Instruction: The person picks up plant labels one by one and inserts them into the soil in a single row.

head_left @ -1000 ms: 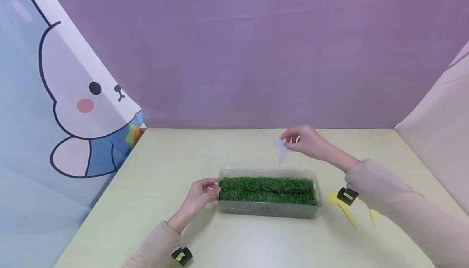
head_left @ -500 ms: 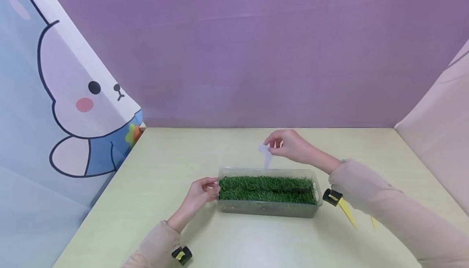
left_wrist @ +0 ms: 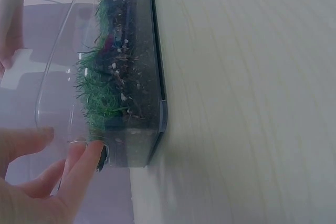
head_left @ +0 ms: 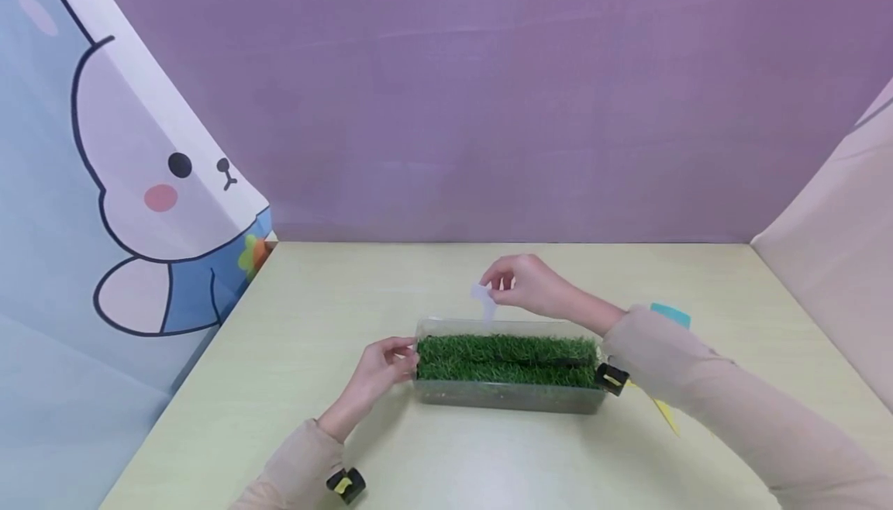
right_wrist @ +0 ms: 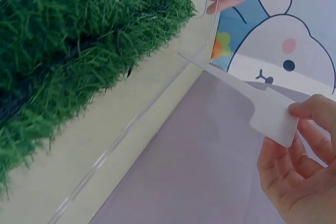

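Observation:
A clear plastic box [head_left: 509, 398] stands on the table, with two strips of green artificial grass [head_left: 481, 346] inside. My left hand [head_left: 380, 370] holds the left end of this box between thumb and fingers; in the left wrist view the fingertips [left_wrist: 93, 148] are at its end rim. Above the far long side, my right hand [head_left: 530, 285] pinches a white T-shaped plant label [right_wrist: 275, 118] by its wide head. The label's pointed end is directed down, close to the box's far rim in the head view. Dark, pebbly filling [left_wrist: 123, 66] shows through the side wall.
Right of the box, a yellow plant label [head_left: 667, 418] lies partly hidden under the right sleeve. Behind that sleeve a teal piece [head_left: 671, 314] shows. A purple curtain [head_left: 488, 107] hangs along the table's far edge, and a printed cloth [head_left: 160, 277] borders the left.
My right hand has moved left and slightly down with the white plant label, from over the box's right half to its middle-left. The sleeve now uncovers a teal piece. My left hand stays put.

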The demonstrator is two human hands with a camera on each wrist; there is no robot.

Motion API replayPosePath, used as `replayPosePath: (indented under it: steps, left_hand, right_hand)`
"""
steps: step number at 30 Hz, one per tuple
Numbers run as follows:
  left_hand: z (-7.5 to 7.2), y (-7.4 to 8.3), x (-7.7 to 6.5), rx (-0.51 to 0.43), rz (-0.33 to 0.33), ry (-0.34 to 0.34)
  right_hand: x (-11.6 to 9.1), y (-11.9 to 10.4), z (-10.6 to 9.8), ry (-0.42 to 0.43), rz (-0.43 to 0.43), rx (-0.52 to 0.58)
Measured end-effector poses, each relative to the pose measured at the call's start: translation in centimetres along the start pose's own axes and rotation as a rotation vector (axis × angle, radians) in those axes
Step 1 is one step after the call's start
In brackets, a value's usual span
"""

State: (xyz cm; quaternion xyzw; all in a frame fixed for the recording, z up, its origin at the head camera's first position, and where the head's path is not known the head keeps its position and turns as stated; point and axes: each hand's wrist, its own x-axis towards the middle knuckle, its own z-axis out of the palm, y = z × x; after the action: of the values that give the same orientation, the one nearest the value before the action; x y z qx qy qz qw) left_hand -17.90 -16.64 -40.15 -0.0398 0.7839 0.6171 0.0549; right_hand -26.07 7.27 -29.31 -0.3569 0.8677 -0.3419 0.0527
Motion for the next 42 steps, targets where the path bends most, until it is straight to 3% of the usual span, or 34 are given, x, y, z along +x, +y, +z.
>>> replayPosePath:
  steps: [23,36,42]
  left_hand:
    - [0.1,0.2,-0.1,-0.001,-0.006,0.014]
    - [0.2,0.2,-0.1,-0.017,-0.008,0.018]
    - [0.1,0.2,-0.1,-0.024,-0.003,0.014]
  right_hand:
    - [1.2,-1.4,3.4,-0.079,-0.057,0.046]
    - [1.8,-1.9,4.9,-0.093,-0.080,-0.024]
    - [1.9,-2.0,5.3,-0.113,-0.048,-0.040]
